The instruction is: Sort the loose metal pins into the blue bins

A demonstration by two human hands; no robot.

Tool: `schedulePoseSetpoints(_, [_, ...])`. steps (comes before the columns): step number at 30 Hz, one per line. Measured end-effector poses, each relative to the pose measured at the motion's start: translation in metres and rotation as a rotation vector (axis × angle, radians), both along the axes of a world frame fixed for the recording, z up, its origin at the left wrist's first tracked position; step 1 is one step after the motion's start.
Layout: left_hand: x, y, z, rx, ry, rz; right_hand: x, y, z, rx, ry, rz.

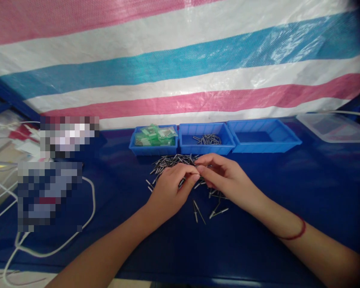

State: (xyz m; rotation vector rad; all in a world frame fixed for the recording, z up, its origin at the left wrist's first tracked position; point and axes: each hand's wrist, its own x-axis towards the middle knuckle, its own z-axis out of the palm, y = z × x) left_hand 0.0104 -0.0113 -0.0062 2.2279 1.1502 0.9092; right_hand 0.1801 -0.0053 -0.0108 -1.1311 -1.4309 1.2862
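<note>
Touching fingertips (194,177), pinched above rivets (176,160)

One head-mounted view from close behind the hands (171,186), forward and down across the blue table (117,182)

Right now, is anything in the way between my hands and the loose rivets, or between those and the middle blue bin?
Nothing visible stands between your left hand or right hand and the loose rivets. Toward the middle blue bin, only its front wall intervenes.
</note>
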Motion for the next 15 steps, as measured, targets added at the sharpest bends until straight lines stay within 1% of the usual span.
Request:
schedulePoseSetpoints(3, [0.001,0.0,-0.002,-0.122,-0.104,0.036,0.0,-0.001,0.001,0.003,0.033,-0.032])
schedulePoseSetpoints(5, [0.001,0.001,-0.003,-0.184,-0.157,0.068,-0.001,-0.003,0.001,0.054,0.019,-0.057])
schedulePoseSetpoints(7, [0.0,0.002,-0.004,-0.211,-0.143,0.079,-0.002,-0.005,-0.001,0.104,-0.002,-0.079])
schedulePoseSetpoints(12, [-0.002,0.004,-0.005,-0.16,-0.058,0.052,-0.004,-0.008,-0.009,0.166,-0.042,-0.118])
schedulePoseSetpoints(15, [-0.001,0.003,-0.004,-0.13,-0.043,0.051,-0.003,-0.007,-0.01,0.245,-0.073,-0.124])
